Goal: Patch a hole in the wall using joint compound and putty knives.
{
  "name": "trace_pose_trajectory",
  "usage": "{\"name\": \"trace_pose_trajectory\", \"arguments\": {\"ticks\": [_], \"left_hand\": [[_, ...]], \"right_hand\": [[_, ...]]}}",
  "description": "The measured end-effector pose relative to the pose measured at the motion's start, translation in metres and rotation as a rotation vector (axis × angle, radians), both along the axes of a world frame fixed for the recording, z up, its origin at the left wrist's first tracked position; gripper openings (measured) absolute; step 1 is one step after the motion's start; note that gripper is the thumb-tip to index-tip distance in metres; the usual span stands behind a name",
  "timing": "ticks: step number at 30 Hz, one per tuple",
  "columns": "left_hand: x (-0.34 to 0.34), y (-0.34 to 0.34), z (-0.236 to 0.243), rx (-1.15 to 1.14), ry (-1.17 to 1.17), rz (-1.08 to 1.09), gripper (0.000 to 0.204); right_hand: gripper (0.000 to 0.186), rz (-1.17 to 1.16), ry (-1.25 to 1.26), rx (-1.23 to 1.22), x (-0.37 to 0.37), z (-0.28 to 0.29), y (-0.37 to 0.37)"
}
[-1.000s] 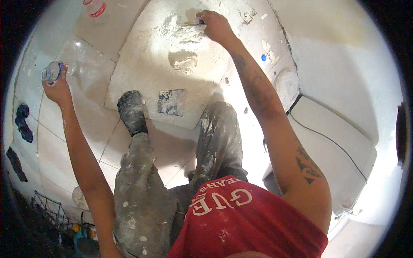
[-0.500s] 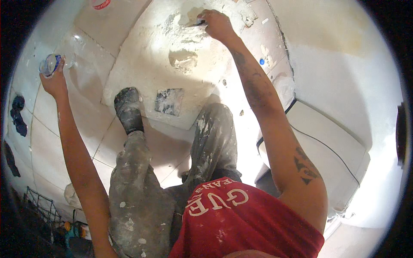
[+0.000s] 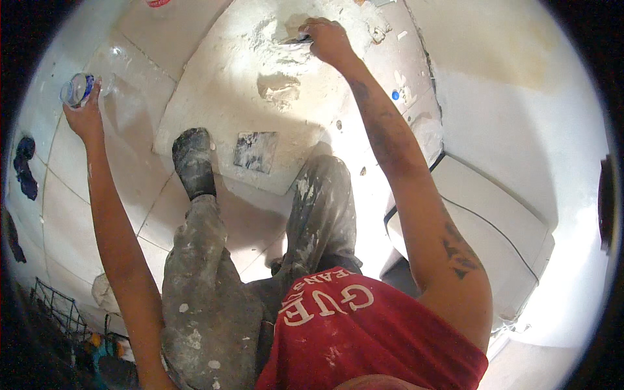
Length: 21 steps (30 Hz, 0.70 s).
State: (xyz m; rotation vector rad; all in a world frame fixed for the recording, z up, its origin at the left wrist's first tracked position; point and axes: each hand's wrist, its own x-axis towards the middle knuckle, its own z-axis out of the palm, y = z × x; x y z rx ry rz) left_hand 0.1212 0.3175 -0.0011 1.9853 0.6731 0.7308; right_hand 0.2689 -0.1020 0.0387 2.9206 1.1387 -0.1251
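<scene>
My left hand (image 3: 83, 114) is closed round a clear plastic bottle (image 3: 76, 90) with a blue label, held at the left over the tiles. My right hand (image 3: 328, 42) grips a small flat tool (image 3: 296, 39), probably a scraper, on a white, powder-covered board (image 3: 195, 91) near a patch of damp paste (image 3: 278, 88). The tool's grip is mostly hidden by my fingers. A small square plate (image 3: 253, 151) smeared white lies on the board's near part, beside my foot in a dark sock.
Around the board are floor tiles (image 3: 68, 172), a red-marked plastic item (image 3: 157, 2), a blue cap (image 3: 395, 95) and dark cloths (image 3: 25, 166). A white box-like object with a cable (image 3: 494, 240) stands at the right, against the wall. A wire basket (image 3: 58, 312) is at lower left.
My left hand with the bottle has risen slightly toward the top of the picture. My right hand stays at the same patch of the board, shifted only a little.
</scene>
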Motion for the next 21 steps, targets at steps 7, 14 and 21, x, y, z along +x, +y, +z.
{"name": "trace_pose_trajectory", "arguments": {"ticks": [7,14,21], "left_hand": [[0.0,0.008,-0.01,0.091,0.208,0.036,0.064],[-0.005,0.006,-0.013,-0.11,0.035,-0.079,0.067],[-0.019,0.007,-0.03,-0.2,0.197,-0.02,0.072]], "right_hand": [[0.034,0.008,0.025,0.281,0.029,-0.002,0.001],[0.031,0.05,0.068,0.305,0.037,-0.02,0.033],[0.033,0.104,-0.103,0.057,0.014,-0.023,0.017]]}}
